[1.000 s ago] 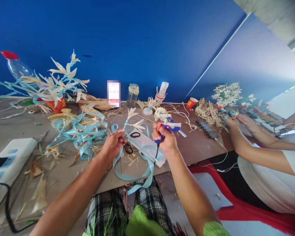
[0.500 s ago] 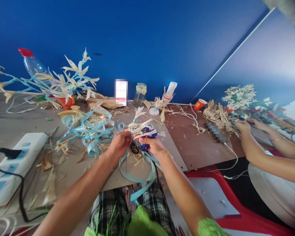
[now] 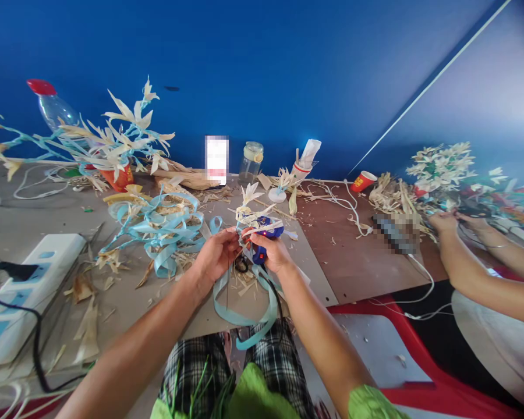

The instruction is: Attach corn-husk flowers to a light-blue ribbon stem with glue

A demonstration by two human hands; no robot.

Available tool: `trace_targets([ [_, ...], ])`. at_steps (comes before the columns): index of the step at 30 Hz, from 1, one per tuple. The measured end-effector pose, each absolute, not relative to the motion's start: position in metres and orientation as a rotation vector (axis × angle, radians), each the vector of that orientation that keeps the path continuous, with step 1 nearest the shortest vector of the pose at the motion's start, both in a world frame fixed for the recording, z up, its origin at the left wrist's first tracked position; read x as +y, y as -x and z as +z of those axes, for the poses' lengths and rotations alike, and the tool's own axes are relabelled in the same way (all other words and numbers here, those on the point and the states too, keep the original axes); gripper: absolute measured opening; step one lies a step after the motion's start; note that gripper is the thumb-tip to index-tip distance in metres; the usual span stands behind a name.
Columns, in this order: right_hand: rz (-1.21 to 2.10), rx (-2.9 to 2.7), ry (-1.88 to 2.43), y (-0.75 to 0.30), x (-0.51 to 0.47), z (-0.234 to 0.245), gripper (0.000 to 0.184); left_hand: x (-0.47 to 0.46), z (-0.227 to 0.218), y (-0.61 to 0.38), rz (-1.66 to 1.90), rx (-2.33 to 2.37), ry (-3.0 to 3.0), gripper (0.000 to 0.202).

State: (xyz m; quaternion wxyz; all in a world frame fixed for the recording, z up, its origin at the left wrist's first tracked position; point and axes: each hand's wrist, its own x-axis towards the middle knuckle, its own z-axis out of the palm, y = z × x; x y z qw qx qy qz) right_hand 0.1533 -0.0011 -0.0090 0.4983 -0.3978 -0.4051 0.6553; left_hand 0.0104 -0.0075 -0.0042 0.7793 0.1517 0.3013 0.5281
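My left hand (image 3: 217,256) is closed in a pinch on the stem of a small straw flower sprig (image 3: 250,201) wrapped in light blue ribbon. My right hand (image 3: 271,251) grips a blue glue gun (image 3: 264,233) with a lit red lamp, its tip held against the sprig beside my left fingers. A loop of light blue ribbon (image 3: 244,314) hangs from the sprig over the table edge toward my lap. Black scissors (image 3: 241,266) lie partly hidden under my hands.
A tangle of blue ribbon (image 3: 163,224) lies left of my hands, with a straw flower branch (image 3: 113,139) and bottle (image 3: 52,110) behind. A white power strip (image 3: 21,291) sits far left. A glass jar (image 3: 250,163) and red cup (image 3: 361,181) stand at the back. Another person's hand (image 3: 445,224) works at right.
My right hand has swung the glue gun left from the table's middle to the sprig in my left hand. The view has shifted slightly right.
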Motion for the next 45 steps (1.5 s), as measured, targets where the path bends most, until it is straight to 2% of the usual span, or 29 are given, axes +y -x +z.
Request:
trace_targets([
  [9,1.612,-1.057,0.96,-0.157,0.001,-0.013,0.026,-0.007,-0.004,-0.009,1.106,0.633,-0.321,0.009],
  [24,1.207,-1.667,1.114,-0.185,-0.008,-0.008,0.019,-0.005,-0.003,-0.002,1.193,0.769,-0.346,0.013],
  [30,1.129,-1.709,1.168,-0.191,-0.006,-0.004,0.031,-0.005,0.001,-0.002,1.196,0.81,-0.381,0.013],
  [36,1.044,-1.797,1.156,-0.193,-0.006,-0.004,0.031,-0.003,0.0,-0.003,1.202,0.857,-0.416,0.012],
  [45,0.958,-1.807,1.167,-0.193,-0.006,-0.008,0.045,-0.001,-0.003,-0.003,1.232,0.93,-0.431,0.013],
])
